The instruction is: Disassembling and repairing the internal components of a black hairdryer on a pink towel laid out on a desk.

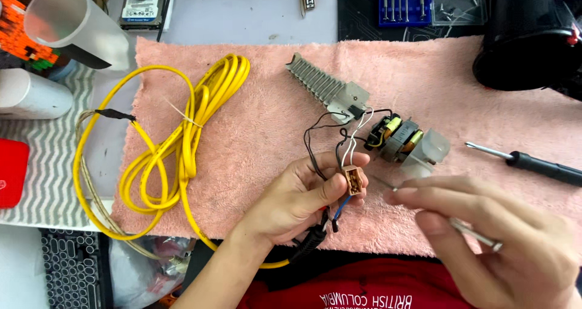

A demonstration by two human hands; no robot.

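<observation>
My left hand (300, 197) pinches a small tan switch block (354, 180) with black, white, blue and red wires running from it. The wires lead up to a small electric motor (397, 137) with a clear plastic fan housing and to a grey finned heating element (324, 86), both lying on a pink towel (254, 133). My right hand (491, 233) grips a thin silver metal tool (467, 230), its tip pointing left toward the switch block, a short gap away. A coiled yellow power cord (182, 139) lies on the towel's left side and runs to my left hand.
A black-handled screwdriver (533, 163) lies at the right on the towel. A black housing (527, 36) stands at the top right, beside a blue screwdriver set (405, 3). White cylinders (66, 24), a hard drive (142, 6) and a keyboard (73, 266) sit at the left.
</observation>
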